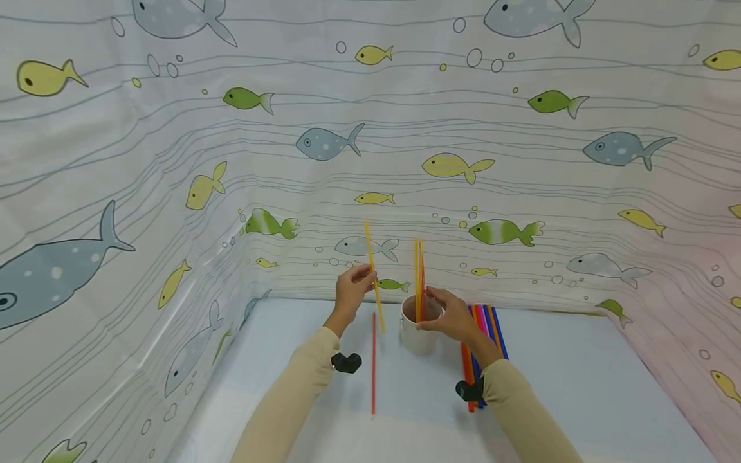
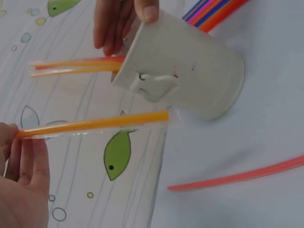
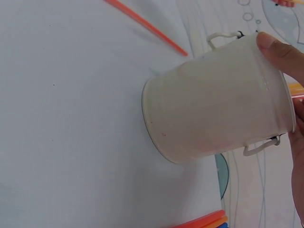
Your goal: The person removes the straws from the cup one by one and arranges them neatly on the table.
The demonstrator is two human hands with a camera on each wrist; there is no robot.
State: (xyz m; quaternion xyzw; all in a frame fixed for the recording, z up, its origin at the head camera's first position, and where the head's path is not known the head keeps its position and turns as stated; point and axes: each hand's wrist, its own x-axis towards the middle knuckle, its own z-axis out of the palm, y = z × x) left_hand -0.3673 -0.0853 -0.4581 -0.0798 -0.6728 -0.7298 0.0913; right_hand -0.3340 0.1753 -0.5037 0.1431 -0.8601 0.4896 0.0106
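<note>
My left hand [image 1: 350,294] pinches a yellow-orange straw [image 2: 95,125] in a clear wrapper, held up to the left of a small white bucket [image 1: 418,342]. With the thumb on its rim and fingers across the opening, my right hand [image 1: 457,317] grips the bucket, which stands on the table. Yellow and red straws [image 1: 419,270] poke up out of it. Small side handles [image 3: 260,146] show in the wrist views. A single red straw [image 1: 374,373] lies on the table, left of the bucket and below my left hand.
Several coloured straws [image 1: 502,334], orange, pink and blue, lie side by side on the white table [image 1: 567,373], partly behind my right wrist. A fish-patterned curtain [image 1: 405,141] rises along the table's back and sides.
</note>
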